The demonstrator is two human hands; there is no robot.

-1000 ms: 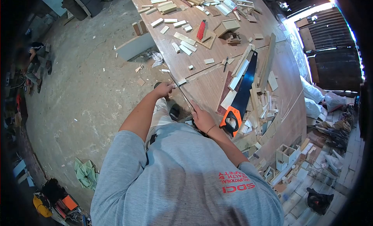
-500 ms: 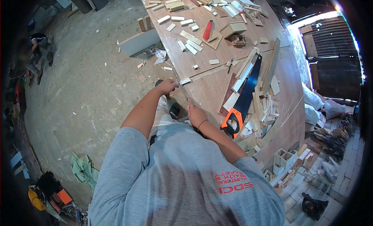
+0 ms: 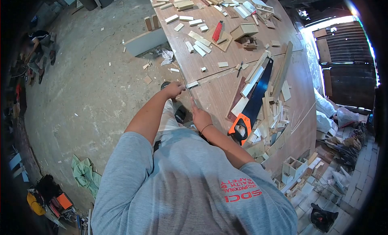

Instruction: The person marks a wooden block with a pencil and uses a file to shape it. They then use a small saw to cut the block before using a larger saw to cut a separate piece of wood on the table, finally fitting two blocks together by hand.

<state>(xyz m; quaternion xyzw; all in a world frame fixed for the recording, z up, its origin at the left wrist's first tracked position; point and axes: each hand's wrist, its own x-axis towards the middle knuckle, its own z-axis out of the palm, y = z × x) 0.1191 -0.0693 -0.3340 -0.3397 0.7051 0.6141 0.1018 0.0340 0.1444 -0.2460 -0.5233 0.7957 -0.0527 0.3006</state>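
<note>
At the table's left edge, my left hand [image 3: 174, 89] has its fingers closed on the near end of a small pale wood block [image 3: 192, 84], which lies partly on the tabletop. Below it, my right hand [image 3: 201, 117] is closed around a thin, narrow tool [image 3: 192, 100] that points up toward the block. Its exact kind is too small to make out. To the right of my right hand lies a handsaw [image 3: 257, 95] with an orange and black handle, resting among wood strips.
The wooden table [image 3: 218, 101] carries many offcuts, a red-handled tool [image 3: 218, 31], a small wooden box [image 3: 244, 30] and a dark slim tool [image 3: 239, 69]. A grey panel [image 3: 145, 42] stands on the floor. Another person [image 3: 38, 49] sits at far left.
My right hand has shifted slightly left along with the thin tool. My left hand and the block stay in place. The view has tilted a little.
</note>
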